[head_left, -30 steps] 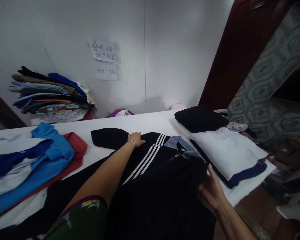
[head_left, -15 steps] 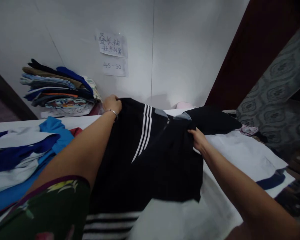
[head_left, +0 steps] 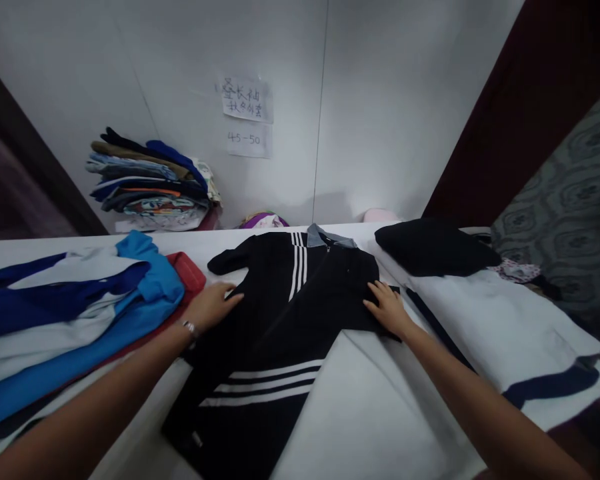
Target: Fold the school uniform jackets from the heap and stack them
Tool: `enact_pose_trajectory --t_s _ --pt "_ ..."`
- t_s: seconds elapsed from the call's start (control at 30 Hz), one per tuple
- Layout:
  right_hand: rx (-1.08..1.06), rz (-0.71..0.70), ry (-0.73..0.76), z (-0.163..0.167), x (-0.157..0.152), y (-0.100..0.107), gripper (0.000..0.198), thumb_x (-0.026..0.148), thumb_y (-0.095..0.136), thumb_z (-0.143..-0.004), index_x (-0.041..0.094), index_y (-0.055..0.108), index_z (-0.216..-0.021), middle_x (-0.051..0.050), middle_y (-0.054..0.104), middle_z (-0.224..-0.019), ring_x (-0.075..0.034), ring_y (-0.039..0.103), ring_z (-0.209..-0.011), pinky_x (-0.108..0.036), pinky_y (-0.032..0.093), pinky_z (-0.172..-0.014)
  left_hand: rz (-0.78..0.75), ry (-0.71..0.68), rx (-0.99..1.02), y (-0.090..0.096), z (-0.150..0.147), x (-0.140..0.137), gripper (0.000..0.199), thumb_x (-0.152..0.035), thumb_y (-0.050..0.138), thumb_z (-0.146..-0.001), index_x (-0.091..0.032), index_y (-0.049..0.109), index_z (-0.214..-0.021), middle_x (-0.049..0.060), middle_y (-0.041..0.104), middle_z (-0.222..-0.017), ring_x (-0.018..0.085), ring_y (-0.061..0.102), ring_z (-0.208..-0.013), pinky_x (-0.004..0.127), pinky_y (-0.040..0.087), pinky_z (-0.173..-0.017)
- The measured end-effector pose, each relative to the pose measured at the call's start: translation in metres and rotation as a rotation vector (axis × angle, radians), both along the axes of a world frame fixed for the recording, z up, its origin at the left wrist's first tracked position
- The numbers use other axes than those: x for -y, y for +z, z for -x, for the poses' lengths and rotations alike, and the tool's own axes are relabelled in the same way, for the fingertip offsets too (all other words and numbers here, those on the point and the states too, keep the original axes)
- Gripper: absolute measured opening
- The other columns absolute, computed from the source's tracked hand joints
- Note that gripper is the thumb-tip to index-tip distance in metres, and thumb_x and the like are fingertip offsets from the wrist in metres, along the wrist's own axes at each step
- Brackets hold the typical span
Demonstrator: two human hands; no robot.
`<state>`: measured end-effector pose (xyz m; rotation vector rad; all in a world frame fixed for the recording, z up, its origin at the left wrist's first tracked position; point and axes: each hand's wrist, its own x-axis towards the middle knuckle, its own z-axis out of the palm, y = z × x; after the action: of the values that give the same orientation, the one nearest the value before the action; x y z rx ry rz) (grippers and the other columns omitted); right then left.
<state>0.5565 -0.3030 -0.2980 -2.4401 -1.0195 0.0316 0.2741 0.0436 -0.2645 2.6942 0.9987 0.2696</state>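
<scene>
A black jacket (head_left: 280, 313) with white triple stripes and a grey collar (head_left: 330, 237) lies spread on the white table, collar toward the wall. One sleeve (head_left: 233, 259) points out to the left. My left hand (head_left: 215, 305) is at the jacket's left side, its fingers apart and nothing gripped. On the opposite side, my right hand (head_left: 386, 307) rests with spread fingers on the black cloth. The lower part of the jacket runs toward me, its hem at the bottom of the view.
Blue, white and red clothes (head_left: 105, 293) lie heaped on the left. Folded clothes (head_left: 153, 180) are stacked by the wall. To the right are a folded black garment (head_left: 435, 247) and a white garment (head_left: 510, 320). Handwritten paper signs (head_left: 247, 100) hang on the wall.
The jacket, held up by its shoulders before, now lies on the table. Both hands have let go and moved down along its sides. The view has shifted slightly left.
</scene>
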Motion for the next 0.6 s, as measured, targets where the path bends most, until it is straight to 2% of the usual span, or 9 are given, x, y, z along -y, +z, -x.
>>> enact_pose_trajectory --t_s 0.1,0.23,0.33,0.43,0.5,0.57,0.6 --pt "0.019 0.079 0.091 0.034 0.022 0.005 0.056 0.044 0.044 -0.088 0.017 0.043 -0.137 -0.012 0.036 -0.146 -0.028 0.021 -0.139 -0.053 0.014 -0.111 0.021 0.02 -0.005 -0.014 0.039 0.024 0.048 -0.051 0.056 -0.073 -0.019 0.064 -0.108 0.012 0.064 -0.116 0.03 0.059 -0.109 0.037 0.044 -0.094" --pt "-0.029 0.114 0.384 0.069 0.032 0.009 0.062 0.048 0.046 -0.087 0.026 0.032 -0.143 -0.007 0.034 -0.148 -0.025 0.026 -0.138 -0.05 0.016 -0.112 0.004 0.069 -0.026 -0.02 0.064 0.044 0.056 -0.055 0.054 -0.073 -0.019 0.059 -0.115 0.014 0.061 -0.121 0.031 0.056 -0.112 0.039 0.042 -0.097" --pt "0.025 0.115 0.367 0.077 0.025 0.003 0.063 0.034 0.053 -0.082 0.026 0.036 -0.142 -0.008 0.04 -0.144 -0.026 0.037 -0.132 -0.046 0.03 -0.106 -0.063 0.094 -0.03 -0.022 0.067 0.051 0.054 -0.055 0.052 -0.074 -0.017 0.06 -0.111 0.016 0.063 -0.115 0.032 0.056 -0.111 0.041 0.042 -0.094" --pt "0.011 0.094 0.298 0.065 0.017 0.003 0.055 0.013 0.051 -0.071 0.022 0.058 -0.125 -0.008 0.059 -0.125 -0.026 0.054 -0.114 -0.039 0.043 -0.096 -0.108 0.118 -0.012 -0.021 0.063 0.053 0.036 -0.047 0.053 -0.074 -0.018 0.064 -0.093 0.015 0.065 -0.102 0.031 0.059 -0.101 0.039 0.045 -0.086" --pt "-0.115 -0.002 0.273 0.045 0.017 0.015 0.047 0.01 0.048 -0.065 0.021 0.069 -0.106 -0.006 0.069 -0.106 -0.025 0.061 -0.101 -0.038 0.046 -0.091 -0.018 0.156 0.025 -0.018 0.061 0.052 0.02 -0.038 0.054 -0.073 -0.021 0.062 -0.075 0.012 0.066 -0.088 0.028 0.062 -0.088 0.036 0.046 -0.077" --pt "-0.276 -0.227 0.187 0.017 0.025 0.041 0.04 0.013 0.047 -0.064 0.021 0.072 -0.095 -0.003 0.071 -0.092 -0.024 0.064 -0.09 -0.038 0.048 -0.087 0.108 0.22 0.076 -0.014 0.061 0.049 0.014 -0.033 0.055 -0.07 -0.022 0.055 -0.062 0.006 0.064 -0.073 0.024 0.062 -0.076 0.032 0.045 -0.069" --pt "-0.316 -0.391 0.098 0.001 0.032 0.057 0.039 0.016 0.047 -0.064 0.02 0.072 -0.094 -0.003 0.071 -0.087 -0.024 0.065 -0.088 -0.038 0.049 -0.085 0.155 0.254 0.103 -0.012 0.063 0.047 0.015 -0.032 0.055 -0.069 -0.022 0.052 -0.058 0.004 0.062 -0.066 0.023 0.061 -0.071 0.031 0.044 -0.066"
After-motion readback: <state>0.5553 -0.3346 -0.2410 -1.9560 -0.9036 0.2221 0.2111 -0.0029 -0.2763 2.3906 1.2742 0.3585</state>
